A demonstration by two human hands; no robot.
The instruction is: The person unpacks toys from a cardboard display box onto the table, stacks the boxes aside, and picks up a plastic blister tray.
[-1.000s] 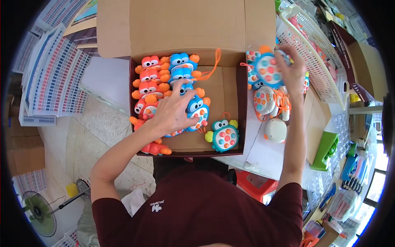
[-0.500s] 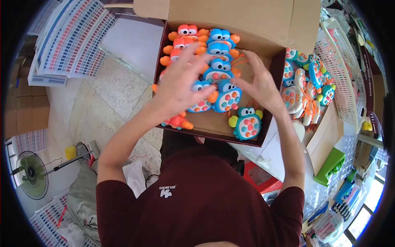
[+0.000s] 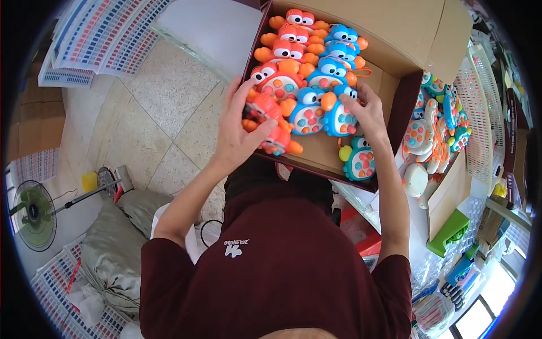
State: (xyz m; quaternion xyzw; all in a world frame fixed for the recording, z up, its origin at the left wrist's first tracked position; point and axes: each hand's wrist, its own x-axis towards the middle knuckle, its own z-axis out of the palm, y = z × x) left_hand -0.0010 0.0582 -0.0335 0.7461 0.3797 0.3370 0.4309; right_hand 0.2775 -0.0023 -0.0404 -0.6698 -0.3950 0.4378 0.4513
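Rows of red crab-shaped toys [image 3: 282,86] and blue toys [image 3: 328,73], with big white eyes and coloured buttons, fill much of an open cardboard box [image 3: 403,116]. My left hand [image 3: 236,133] is at the box's near-left corner, fingers along the left side and thumb over a blurred red crab toy [image 3: 264,107]. Another red crab toy tilts just below it. My right hand [image 3: 371,116] has its thumb against the right edge of a blue button toy [image 3: 342,116], fingers bent behind it. A teal toy with yellow-green claws [image 3: 359,159] stands in the near-right corner.
Right of the box lies a heap of similar toys [image 3: 432,133], beside a white plastic basket [image 3: 477,113]. A green object [image 3: 449,233] sits farther right. Printed sheets [image 3: 104,42] are at upper left, a fan [image 3: 35,214] at lower left. A red stool [image 3: 361,231] stands below the table.
Both hands were raised apart over the toys; they have come down, the left to the red toys, the right to a blue toy. The view has shifted, so the box appears farther right and higher.
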